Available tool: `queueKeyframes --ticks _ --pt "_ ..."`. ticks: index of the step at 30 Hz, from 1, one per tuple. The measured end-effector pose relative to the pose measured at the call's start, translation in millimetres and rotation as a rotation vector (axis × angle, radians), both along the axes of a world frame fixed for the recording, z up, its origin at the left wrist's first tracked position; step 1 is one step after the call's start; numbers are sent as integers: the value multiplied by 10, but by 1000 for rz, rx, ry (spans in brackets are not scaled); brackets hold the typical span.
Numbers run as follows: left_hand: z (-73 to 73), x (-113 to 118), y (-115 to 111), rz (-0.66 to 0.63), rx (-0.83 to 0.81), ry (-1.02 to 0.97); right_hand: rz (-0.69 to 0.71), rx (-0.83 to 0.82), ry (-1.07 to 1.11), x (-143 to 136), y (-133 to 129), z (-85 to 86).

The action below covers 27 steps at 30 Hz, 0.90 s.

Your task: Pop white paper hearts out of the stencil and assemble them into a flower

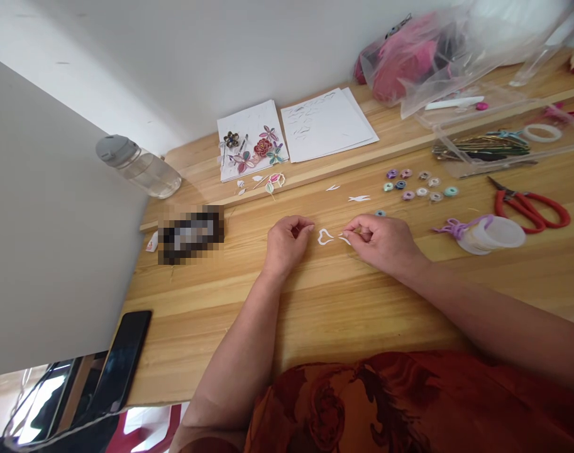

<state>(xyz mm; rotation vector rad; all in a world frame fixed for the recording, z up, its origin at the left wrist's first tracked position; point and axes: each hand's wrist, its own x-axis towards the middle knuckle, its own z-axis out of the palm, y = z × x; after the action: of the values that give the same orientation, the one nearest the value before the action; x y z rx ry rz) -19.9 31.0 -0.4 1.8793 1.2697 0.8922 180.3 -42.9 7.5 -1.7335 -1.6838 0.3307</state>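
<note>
My left hand [289, 246] is closed in a pinch, thumb against forefinger; whatever lies between the fingertips is too small to make out. Opposite it, my right hand [383, 244] also pinches, with slim white slivers showing at its fingertips; I cannot tell whether it grips them or something finer. Between the two hands is a curved white cutout [322, 236], shaped like an open outline, apart from the left fingertips. Beyond the hands lie more white cut pieces [359, 199]. A thread bobbin [380, 214] sits just behind my right hand.
Several thread bobbins [422, 191], red-handled pliers [534, 207] and a white cup [496, 236] with purple cord are on the right. Wire-wrapped flowers [263, 148] lie on paper at the back. A water bottle [143, 168] and phone [124, 358] are on the left.
</note>
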Motion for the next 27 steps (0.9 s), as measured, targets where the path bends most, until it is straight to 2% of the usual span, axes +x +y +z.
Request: queueKeyframes --ticks 6,12,18,21,23,27 --pt "80 27 -77 -69 -70 38 -79 -5 161 -17 13 44" --pt "71 72 -140 -137 -44 39 -86 77 242 -26 3 103" --pt "136 69 -126 -65 -340 -259 -26 116 147 -2 -3 47" --pt "144 55 -110 -31 -420 -341 29 125 94 13 -8 16" --pt "124 55 -106 -17 -407 -308 51 125 64 23 -12 6" --pt "75 73 -110 17 -278 -152 110 109 -10 36 -15 -7"
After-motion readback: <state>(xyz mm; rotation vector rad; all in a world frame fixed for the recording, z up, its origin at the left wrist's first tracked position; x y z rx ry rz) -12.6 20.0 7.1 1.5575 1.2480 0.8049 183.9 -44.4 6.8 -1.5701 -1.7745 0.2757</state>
